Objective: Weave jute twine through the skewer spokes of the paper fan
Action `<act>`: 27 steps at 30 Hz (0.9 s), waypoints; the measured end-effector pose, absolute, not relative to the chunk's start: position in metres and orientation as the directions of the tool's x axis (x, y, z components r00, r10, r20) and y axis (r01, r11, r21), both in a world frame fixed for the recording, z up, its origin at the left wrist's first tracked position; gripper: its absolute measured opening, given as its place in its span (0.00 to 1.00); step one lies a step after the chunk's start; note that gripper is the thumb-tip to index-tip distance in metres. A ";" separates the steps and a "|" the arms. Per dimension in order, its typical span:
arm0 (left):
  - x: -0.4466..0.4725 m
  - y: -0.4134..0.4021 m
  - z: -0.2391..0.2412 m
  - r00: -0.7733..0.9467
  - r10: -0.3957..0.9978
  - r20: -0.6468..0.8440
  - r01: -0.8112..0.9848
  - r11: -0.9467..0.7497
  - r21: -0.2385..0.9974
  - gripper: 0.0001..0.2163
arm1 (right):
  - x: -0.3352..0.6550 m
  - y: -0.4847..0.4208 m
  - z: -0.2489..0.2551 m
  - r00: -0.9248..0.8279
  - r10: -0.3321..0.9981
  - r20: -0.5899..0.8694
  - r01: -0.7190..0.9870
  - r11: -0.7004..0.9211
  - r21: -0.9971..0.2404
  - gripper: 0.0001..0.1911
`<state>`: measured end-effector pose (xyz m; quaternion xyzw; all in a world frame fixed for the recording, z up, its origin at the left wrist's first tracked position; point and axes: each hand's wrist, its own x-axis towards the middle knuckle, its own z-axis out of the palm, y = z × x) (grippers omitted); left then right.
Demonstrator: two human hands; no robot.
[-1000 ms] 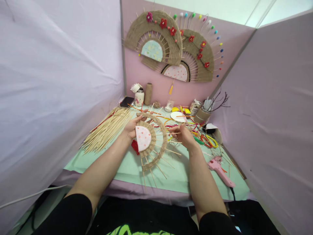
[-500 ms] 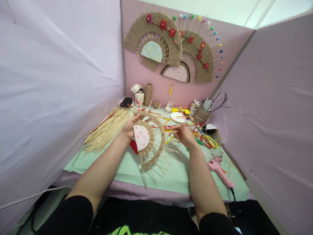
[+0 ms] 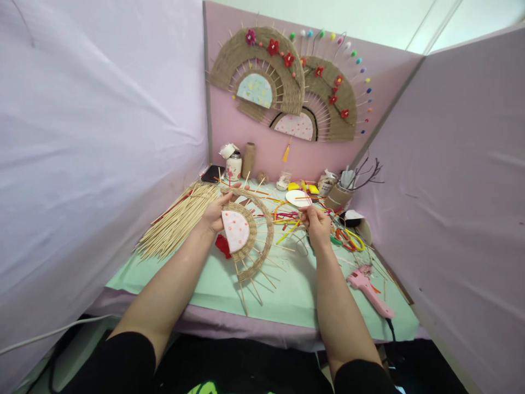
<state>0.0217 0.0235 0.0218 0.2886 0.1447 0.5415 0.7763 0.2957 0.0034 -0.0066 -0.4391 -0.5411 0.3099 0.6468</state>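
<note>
A half-round woven fan [image 3: 266, 241] of thin sticks and brown twine is tilted on its side above the table, its bare stick ends fanning out to the right. At its centre is a white half-disc with pink dots [image 3: 236, 232]. My left hand [image 3: 216, 212] grips the fan by its upper left edge, with the thumb in front. To the right of the fan, my right hand [image 3: 316, 221] is closed in a pinch on what looks like a thin strand of twine; its fingertips partly hide it. Behind the fan, a red piece [image 3: 223, 247] shows on the table.
A heap of thin sticks [image 3: 176, 221] lies at left. On the right are a pink glue gun [image 3: 369, 291], scissors [image 3: 353, 239] and coloured pipe cleaners. Jars, a twine spool [image 3: 248, 160] and a white plate [image 3: 298, 198] stand behind. Finished fans [image 3: 256, 54] hang on the back panel.
My right hand has moved right, away from the stick ends, and turned more upright. My left hand still holds the fan, which has shifted only slightly.
</note>
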 end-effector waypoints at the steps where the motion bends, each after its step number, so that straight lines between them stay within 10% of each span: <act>1: 0.020 0.024 0.022 0.366 0.926 0.093 -0.761 0.240 0.602 0.20 | 0.295 0.002 -0.006 0.207 0.874 0.439 0.053 0.438 -0.898 0.19; 18: 0.017 0.030 0.018 0.216 0.966 0.140 -0.817 0.100 0.568 0.20 | 0.285 0.006 -0.009 0.045 0.935 0.351 -0.147 0.353 -0.924 0.21; 27: 0.023 0.030 0.016 0.190 0.980 0.066 -0.790 0.112 0.603 0.18 | 0.277 -0.001 -0.011 -0.276 0.961 0.019 -0.124 -0.016 -0.992 0.25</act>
